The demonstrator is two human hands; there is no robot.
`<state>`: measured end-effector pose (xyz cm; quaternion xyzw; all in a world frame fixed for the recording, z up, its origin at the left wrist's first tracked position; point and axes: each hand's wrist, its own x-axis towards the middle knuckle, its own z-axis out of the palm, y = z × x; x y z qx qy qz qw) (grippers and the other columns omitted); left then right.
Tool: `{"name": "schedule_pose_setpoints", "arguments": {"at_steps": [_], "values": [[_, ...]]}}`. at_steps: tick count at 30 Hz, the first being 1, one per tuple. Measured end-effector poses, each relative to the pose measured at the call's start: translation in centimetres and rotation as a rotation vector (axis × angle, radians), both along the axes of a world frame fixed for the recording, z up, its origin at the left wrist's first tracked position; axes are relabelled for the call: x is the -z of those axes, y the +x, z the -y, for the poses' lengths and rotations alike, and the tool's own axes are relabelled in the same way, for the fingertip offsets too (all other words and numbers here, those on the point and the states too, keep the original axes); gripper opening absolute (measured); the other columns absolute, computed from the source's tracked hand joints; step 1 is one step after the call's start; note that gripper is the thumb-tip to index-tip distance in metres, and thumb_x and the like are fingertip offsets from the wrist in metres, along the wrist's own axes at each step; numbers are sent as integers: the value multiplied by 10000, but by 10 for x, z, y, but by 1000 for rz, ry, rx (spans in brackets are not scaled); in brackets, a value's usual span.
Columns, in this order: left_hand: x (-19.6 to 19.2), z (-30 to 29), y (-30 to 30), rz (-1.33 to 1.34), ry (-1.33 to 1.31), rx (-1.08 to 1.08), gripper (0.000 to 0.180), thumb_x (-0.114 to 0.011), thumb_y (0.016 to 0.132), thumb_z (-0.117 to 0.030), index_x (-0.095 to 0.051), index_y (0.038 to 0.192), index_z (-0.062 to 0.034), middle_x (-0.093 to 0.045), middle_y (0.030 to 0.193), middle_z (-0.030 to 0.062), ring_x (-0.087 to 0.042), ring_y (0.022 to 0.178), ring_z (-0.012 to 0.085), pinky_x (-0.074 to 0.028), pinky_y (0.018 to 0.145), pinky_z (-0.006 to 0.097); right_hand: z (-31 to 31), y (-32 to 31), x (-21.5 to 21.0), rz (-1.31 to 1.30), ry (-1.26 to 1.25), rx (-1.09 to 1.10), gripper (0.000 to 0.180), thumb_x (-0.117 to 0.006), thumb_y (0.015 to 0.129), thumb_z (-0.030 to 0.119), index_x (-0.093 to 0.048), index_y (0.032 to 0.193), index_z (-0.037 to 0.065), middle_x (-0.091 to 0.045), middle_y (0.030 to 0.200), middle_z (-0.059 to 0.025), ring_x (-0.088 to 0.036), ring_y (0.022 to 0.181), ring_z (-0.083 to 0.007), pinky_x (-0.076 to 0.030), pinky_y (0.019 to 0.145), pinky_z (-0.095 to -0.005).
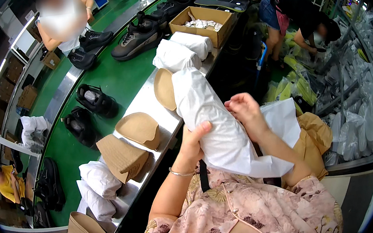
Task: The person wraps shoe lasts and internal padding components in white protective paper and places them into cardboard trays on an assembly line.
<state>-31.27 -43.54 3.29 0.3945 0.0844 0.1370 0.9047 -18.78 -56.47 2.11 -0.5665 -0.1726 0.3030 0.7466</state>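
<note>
A long bundle wrapped in white paper [213,122] is held in front of my chest, slanting from the bench edge toward my right forearm. My left hand [193,142] grips its near-left side, thumb on top. My right hand [247,114] is raised at its right side, fingers loosely bent with nothing visible in them. What the paper wraps is hidden, and its lower end flares out loose. Beyond its far end lie two more white wrapped bundles [174,56]. Close on its left stands a brown cardboard insert [163,90].
Curved cardboard inserts [138,129], a stack of them [124,159] and wrapped bundles [101,180] line the metal ledge. Black shoes [96,100] sit on the green conveyor beside an open carton [201,24]. White paper sheets [280,121] lie at my right. A person [302,14] bends over plastic bags.
</note>
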Motion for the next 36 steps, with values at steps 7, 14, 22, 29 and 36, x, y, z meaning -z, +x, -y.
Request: {"name": "schedule_pose_setpoints", "arguments": {"at_steps": [7,14,22,29,36], "values": [[-12,-12,16,38,190,-352,496,-623,832,-232,-406,1204,14,-548,1058,101,-572,949,185,-478,834,326,19,-21,-20,622,-320,-365,1079,-770,666,258,-33,1425,48,-322,1372,-231,-402,1224,-318,-325,1011,-361],[-14,-13,26,24,59,-362,434,-593,863,-317,-466,1154,-22,-569,1054,86,-566,989,191,-460,884,338,-4,-16,-34,742,-337,50,757,-681,675,50,-296,1327,45,-580,1049,-238,-600,958,-341,-477,796,-353],[-15,-21,30,119,41,-519,505,-530,887,-397,-462,1170,17,-560,1116,112,-562,1012,207,-441,911,343,-17,-29,-27,1016,-118,44,722,-640,693,18,-251,1300,-24,-443,1204,-264,-513,1046,-405,-446,847,-388],[-16,-21,27,124,-30,-523,563,-499,888,-438,-419,1229,2,-519,1180,105,-513,1087,201,-384,959,343,-37,-40,-19,1045,-202,328,531,-637,735,-2,-363,1190,-14,-539,1057,-233,-560,953,-375,-462,789,-370],[-31,-5,29,202,-260,-558,592,-399,894,-529,-422,1250,-56,-541,1177,81,-533,1076,220,-421,935,362,-60,-57,-17,1309,88,542,436,-569,714,-47,-452,1135,-43,-461,1113,-230,-502,984,-367,-433,834,-398]]}}
